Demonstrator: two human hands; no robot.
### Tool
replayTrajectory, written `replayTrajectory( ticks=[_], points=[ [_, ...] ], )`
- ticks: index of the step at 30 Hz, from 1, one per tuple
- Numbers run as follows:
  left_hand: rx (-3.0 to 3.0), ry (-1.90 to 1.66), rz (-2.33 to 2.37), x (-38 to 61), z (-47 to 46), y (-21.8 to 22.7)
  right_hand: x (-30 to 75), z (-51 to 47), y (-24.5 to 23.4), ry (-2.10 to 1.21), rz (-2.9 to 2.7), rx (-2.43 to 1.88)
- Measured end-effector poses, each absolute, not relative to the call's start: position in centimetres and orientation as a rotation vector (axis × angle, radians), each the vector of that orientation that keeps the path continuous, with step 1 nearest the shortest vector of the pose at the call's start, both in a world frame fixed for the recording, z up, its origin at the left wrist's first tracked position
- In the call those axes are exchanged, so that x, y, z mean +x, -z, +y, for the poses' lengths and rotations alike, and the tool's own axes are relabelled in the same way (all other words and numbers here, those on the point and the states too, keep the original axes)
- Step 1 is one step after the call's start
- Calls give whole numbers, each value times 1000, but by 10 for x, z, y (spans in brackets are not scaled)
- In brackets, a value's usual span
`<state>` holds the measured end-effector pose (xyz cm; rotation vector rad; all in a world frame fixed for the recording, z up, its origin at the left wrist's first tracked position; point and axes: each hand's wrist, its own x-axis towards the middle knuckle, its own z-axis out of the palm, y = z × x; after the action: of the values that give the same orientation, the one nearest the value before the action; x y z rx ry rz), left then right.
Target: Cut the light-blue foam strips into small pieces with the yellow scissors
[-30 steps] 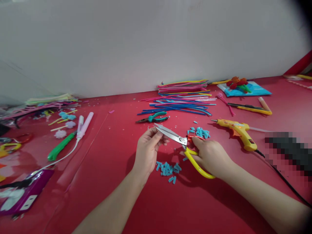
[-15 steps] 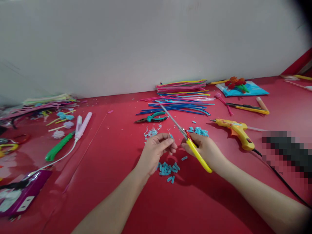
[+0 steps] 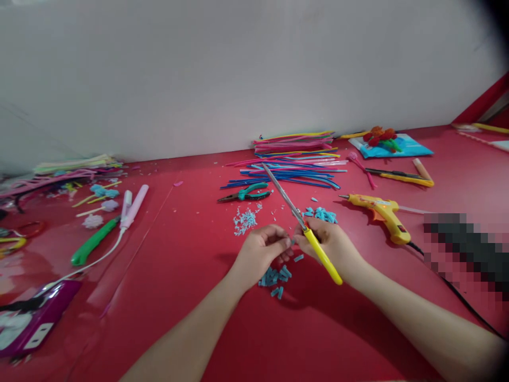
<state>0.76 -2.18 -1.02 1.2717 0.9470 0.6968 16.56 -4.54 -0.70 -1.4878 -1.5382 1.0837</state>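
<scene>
Scissors: the yellow-handled pair is about midway along the surface, blades seen nearly edge-on and aimed toward the far edge.
Right hand: I have it wrapped round the scissors' handles.
Left hand: I see it pinched at the fingertips on a blue piece, right beside the right hand's fingertips.
Cut lengths: a blue pile lies just on the near-edge side of the left hand.
Tapered pieces: another blue heap sits just beyond the right hand.
Clippings: pale bits scatter beyond the left hand, near the teal-handled pliers.
Packet: light blue and flat, toward the far right corner; fuzzy flowers lie on top, and its inside is hidden from me.
Far edge: it meets the grey wall; coloured stems lie close along it.
Right side: the yellow glue gun points its nozzle at the left edge, its cord running toward the near right corner.
Left side: a green-handled tool lies beside a pink one; red surface stretches from them to my left forearm.
</scene>
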Motion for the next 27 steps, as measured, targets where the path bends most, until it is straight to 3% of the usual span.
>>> replayTrajectory(
  ticks=[12, 21, 27],
  points=[
    [1953, -763, 1180, 13, -32, 9, 161, -45, 13, -991, -1480, -1579],
    [1886, -795, 1150, 13, -31, 9, 160, -47, 12, -882, -1531, -1596],
    [1409, -927, 1162, 8, -20, 11, 174, -42, 13, -644, -1628, -1675]
  ],
)
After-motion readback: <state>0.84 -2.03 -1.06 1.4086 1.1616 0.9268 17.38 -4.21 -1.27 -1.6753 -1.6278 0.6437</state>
